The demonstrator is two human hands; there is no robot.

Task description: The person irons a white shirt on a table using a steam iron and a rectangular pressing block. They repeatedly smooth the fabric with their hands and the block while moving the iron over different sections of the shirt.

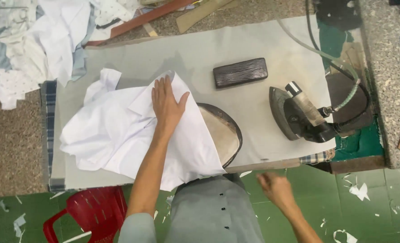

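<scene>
My left hand (166, 105) presses flat, fingers spread, on the crumpled white cotton shirt (123, 130) lying lengthwise along the ironing table's (263, 40) front edge, while my right hand (275, 189) hangs loosely open, holding nothing.

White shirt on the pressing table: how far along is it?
Done: the white shirt is spread over the table and the oval pad. In hand: the left hand lies flat on it; the right hand is off the table, empty. Left: the iron sits aside, and the shirt looks creased.

shirt (119, 130) white | iron (299, 114) black | basket (92, 213) red | floor (366, 211) green
</scene>
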